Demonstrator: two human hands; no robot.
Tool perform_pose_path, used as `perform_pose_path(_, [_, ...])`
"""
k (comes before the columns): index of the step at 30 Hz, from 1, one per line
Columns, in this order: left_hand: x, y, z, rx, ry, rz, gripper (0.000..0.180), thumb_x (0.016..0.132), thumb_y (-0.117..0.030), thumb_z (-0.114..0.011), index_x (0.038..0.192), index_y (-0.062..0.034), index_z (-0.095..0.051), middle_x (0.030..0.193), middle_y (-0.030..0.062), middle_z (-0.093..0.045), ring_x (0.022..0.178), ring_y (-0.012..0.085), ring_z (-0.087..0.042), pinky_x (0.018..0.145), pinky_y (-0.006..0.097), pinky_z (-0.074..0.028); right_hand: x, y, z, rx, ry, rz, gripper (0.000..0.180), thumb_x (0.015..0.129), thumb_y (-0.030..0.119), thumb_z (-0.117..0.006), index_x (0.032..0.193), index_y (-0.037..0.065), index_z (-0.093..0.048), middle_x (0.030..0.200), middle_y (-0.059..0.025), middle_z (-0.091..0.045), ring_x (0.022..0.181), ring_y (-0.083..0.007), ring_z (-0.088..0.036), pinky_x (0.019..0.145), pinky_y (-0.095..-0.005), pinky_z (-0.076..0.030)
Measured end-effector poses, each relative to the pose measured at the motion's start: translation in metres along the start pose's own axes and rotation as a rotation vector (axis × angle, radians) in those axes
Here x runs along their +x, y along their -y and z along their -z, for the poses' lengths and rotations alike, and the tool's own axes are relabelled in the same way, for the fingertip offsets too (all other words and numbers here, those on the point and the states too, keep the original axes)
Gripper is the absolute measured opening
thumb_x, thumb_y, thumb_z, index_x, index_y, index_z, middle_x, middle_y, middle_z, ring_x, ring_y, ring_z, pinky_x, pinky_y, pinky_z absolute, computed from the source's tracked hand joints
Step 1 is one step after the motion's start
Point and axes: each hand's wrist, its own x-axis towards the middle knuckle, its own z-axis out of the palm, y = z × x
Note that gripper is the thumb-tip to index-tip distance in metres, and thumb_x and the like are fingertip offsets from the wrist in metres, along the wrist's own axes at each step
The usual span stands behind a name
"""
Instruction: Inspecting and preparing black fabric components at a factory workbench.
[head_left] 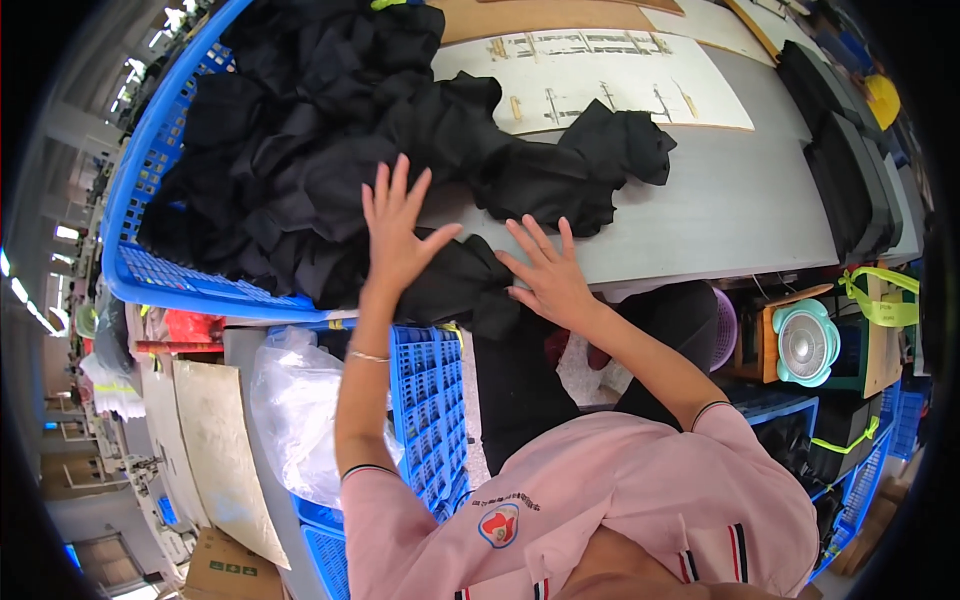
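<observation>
A large heap of black fabric pieces (300,150) spills from a blue plastic basket (125,270) onto the grey table (720,220). My left hand (397,235) is over the near side of the heap, fingers spread, with nothing gripped. To its right, my right hand (548,275) reaches the table's near edge, fingers apart, beside a black piece (455,280) that hangs over the edge toward my lap. Whether either palm presses on the cloth is hard to see. Another crumpled stretch of black cloth (620,145) lies farther right on the tabletop.
A white marked board (700,90) lies at the back of the table. Dark stacked pieces (845,180) stand along the right end. Below are a clear plastic bag (300,410), a blue crate (430,400) on the left and a small turquoise fan (806,342) on the right.
</observation>
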Motion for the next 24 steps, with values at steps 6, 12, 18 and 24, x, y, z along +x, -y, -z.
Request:
perform_pose_path(6, [0.005,0.031,-0.092,0.104,-0.173,0.033,0.08,0.081,-0.047,-0.073,0.149,-0.0198,-0.041,0.16,0.0113,-0.027,0.145,0.0379,-0.026,0.117,0.059,-0.012,-0.005,-0.001,0.006,0.056,-0.025,0.035,0.069,0.073,0.03,-0.08,0.134,0.011,-0.053,0.157,-0.0144,-0.028,0.147,-0.0292,-0.027,0.116,-0.0613,-0.014])
perform_pose_path(12, [0.047,0.017,-0.092,0.179,-0.209,-0.01,0.071,0.084,-0.032,-0.073,0.147,-0.0187,-0.044,0.158,0.0113,-0.029,0.144,0.0356,-0.028,0.116,0.057,-0.017,0.011,0.006,0.01,0.061,-0.269,0.133,0.055,0.074,0.013,-0.077,0.124,0.009,-0.054,0.152,-0.0169,-0.034,0.141,-0.0303,-0.038,0.116,-0.0578,-0.022])
perform_pose_path(18, [0.024,-0.005,-0.06,-0.408,-0.348,0.032,0.032,0.094,-0.007,-0.062,0.125,-0.0057,-0.063,0.131,0.0166,-0.061,0.12,0.0319,-0.059,0.1,0.037,-0.046,0.026,-0.027,0.003,0.143,-0.286,0.104,0.02,0.076,0.011,-0.07,0.093,0.004,-0.064,0.132,-0.0173,-0.054,0.123,-0.0303,-0.054,0.103,-0.0461,-0.04])
perform_pose_path(24, [-0.031,-0.055,-0.041,-0.282,-0.565,0.215,0.029,0.096,-0.01,-0.061,0.123,-0.003,-0.065,0.13,0.0143,-0.063,0.122,0.0311,-0.056,0.105,0.038,-0.041,0.022,-0.026,0.004,0.078,-0.221,0.049,0.011,0.079,0.015,-0.067,0.08,0.004,-0.063,0.113,-0.0133,-0.062,0.102,-0.0289,-0.061,0.094,-0.042,-0.046])
